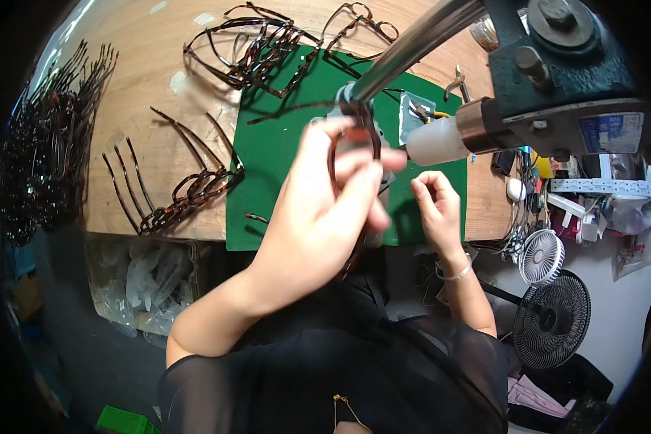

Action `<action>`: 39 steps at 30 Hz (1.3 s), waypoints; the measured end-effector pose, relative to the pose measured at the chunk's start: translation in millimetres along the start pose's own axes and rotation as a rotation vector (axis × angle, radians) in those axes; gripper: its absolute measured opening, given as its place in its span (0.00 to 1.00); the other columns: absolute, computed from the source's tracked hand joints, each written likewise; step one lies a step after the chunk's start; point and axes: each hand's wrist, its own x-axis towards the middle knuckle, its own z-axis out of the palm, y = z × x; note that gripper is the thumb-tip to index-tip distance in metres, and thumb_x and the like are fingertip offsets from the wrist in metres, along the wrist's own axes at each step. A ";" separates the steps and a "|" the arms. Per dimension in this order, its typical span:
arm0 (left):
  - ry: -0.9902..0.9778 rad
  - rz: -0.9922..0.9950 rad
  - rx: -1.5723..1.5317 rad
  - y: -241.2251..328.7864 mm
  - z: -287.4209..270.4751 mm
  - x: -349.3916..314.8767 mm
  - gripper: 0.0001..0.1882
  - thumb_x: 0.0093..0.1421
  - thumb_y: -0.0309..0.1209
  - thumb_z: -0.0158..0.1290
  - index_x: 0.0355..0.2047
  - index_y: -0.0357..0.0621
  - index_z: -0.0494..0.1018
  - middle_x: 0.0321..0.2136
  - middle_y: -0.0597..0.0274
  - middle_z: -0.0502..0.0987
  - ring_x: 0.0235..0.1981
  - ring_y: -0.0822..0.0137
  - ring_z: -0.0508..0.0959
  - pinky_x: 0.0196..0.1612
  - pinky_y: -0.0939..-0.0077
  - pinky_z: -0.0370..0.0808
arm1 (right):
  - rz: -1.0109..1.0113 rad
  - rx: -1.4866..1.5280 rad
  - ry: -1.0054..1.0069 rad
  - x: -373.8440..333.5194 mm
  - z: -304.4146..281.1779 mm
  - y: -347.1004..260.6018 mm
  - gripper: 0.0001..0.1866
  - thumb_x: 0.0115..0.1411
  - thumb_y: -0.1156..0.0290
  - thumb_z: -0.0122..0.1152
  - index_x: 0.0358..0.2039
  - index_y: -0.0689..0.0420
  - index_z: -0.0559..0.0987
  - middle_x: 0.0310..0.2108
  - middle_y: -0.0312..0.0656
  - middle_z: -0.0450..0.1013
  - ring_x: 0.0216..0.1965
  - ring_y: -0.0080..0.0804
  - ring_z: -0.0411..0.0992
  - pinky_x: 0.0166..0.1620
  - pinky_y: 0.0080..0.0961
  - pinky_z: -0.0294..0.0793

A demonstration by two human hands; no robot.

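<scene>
The left hand [322, 199] has its fingers closed around a tortoiseshell spectacle frame [375, 137], above the green mat [267, 159] towards the bench's [141, 54] near edge. The right hand's [441, 206] grip curls loosely; whether it holds anything, one cannot tell. A careless turn could knock the frame against the white nozzle [434, 141].

Got 1 small white fan [541, 258] right by 1 bigger black fan [552, 319] on the right, plus some pink cloth [539, 396] lower down, crumpled clear plastic bags [148, 276] off left and a bright green thing [125, 419] at the bottom edge.
</scene>
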 end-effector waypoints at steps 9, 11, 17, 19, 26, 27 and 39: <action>-0.200 -0.353 0.074 -4.2 10.6 -48.6 0.20 0.57 0.19 0.41 0.49 0.39 0.51 0.35 0.55 0.70 0.23 0.76 0.71 0.26 0.84 0.70 | -0.349 0.192 -0.281 -11.1 4.2 -92.4 0.07 0.47 0.81 0.58 0.26 0.59 0.70 0.26 0.39 0.67 0.27 0.29 0.66 0.31 0.21 0.65; -0.205 -0.367 0.074 -2.2 9.8 -49.1 0.21 0.57 0.18 0.40 0.50 0.40 0.50 0.35 0.54 0.70 0.23 0.76 0.71 0.27 0.83 0.70 | -0.358 0.218 -0.302 -9.8 4.8 -90.0 0.06 0.48 0.80 0.59 0.27 0.60 0.71 0.26 0.39 0.67 0.27 0.28 0.66 0.30 0.20 0.65; -0.245 -0.414 0.045 -1.0 8.9 -50.7 0.23 0.56 0.15 0.37 0.51 0.42 0.48 0.36 0.50 0.69 0.24 0.74 0.72 0.29 0.82 0.71 | -0.626 -0.018 -0.219 -6.3 0.9 -98.6 0.06 0.44 0.79 0.63 0.24 0.58 0.75 0.24 0.36 0.69 0.27 0.29 0.66 0.31 0.22 0.66; -0.280 -0.437 -0.002 -1.3 7.1 -49.2 0.23 0.57 0.16 0.37 0.52 0.42 0.48 0.36 0.49 0.69 0.24 0.73 0.72 0.29 0.82 0.71 | -0.608 -0.022 -0.220 -6.7 -0.7 -99.5 0.07 0.42 0.80 0.64 0.24 0.57 0.76 0.24 0.35 0.70 0.27 0.29 0.66 0.31 0.22 0.66; -0.347 -0.484 -0.107 5.0 2.1 -46.4 0.23 0.57 0.17 0.38 0.52 0.41 0.47 0.36 0.49 0.69 0.23 0.73 0.72 0.29 0.81 0.72 | -0.430 0.257 -0.325 -6.6 -0.9 -94.2 0.09 0.42 0.80 0.65 0.25 0.58 0.76 0.25 0.35 0.70 0.28 0.29 0.66 0.32 0.22 0.66; -0.355 -0.458 -0.028 4.7 2.0 -47.1 0.23 0.58 0.17 0.38 0.52 0.41 0.47 0.36 0.48 0.69 0.23 0.73 0.72 0.30 0.80 0.72 | -0.432 0.255 -0.342 -5.5 -1.2 -94.7 0.09 0.42 0.80 0.65 0.25 0.58 0.75 0.25 0.36 0.70 0.28 0.28 0.66 0.32 0.21 0.66; -0.288 -0.439 -0.108 8.0 7.0 -45.6 0.22 0.57 0.17 0.38 0.51 0.43 0.49 0.36 0.47 0.70 0.21 0.72 0.72 0.28 0.78 0.73 | -0.492 0.295 -0.273 -3.6 -9.5 -93.8 0.08 0.45 0.82 0.62 0.26 0.61 0.73 0.27 0.40 0.69 0.27 0.28 0.65 0.32 0.20 0.64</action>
